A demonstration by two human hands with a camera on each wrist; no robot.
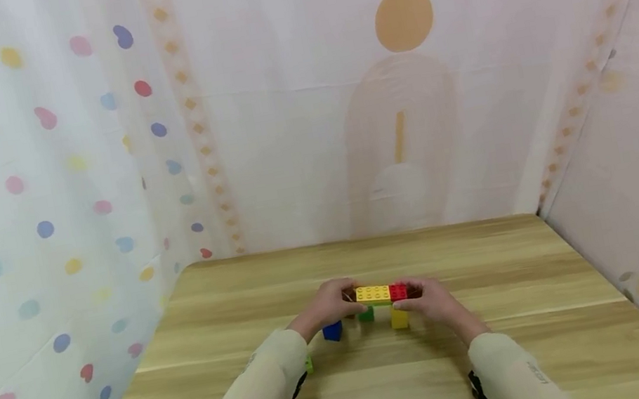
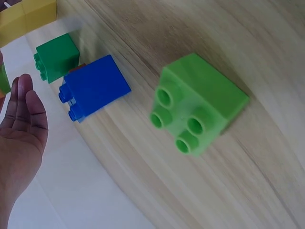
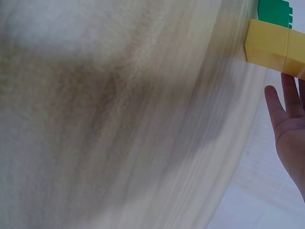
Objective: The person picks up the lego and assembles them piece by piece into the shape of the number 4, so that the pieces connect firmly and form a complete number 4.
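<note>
Both hands hold a joined piece of toy building bricks between them, above the table. On top it has a long yellow brick (image 1: 372,293) and a red brick (image 1: 398,291), with a thin light green edge below. My left hand (image 1: 330,302) grips the left end, thumb in front. At the red end, my right hand (image 1: 433,298) pinches with its thumb in front and fingers behind. Most of the piece falls outside both wrist views. Close beneath stand a blue brick (image 2: 97,88), a dark green brick (image 2: 59,55) and a yellow block (image 3: 267,45).
A light green brick (image 2: 209,95) lies on its side beside the left forearm. Part of a reddish-orange piece (image 2: 77,67) shows behind the blue brick. The wooden table (image 1: 498,268) ends at patterned curtains (image 1: 287,162) at the back and left.
</note>
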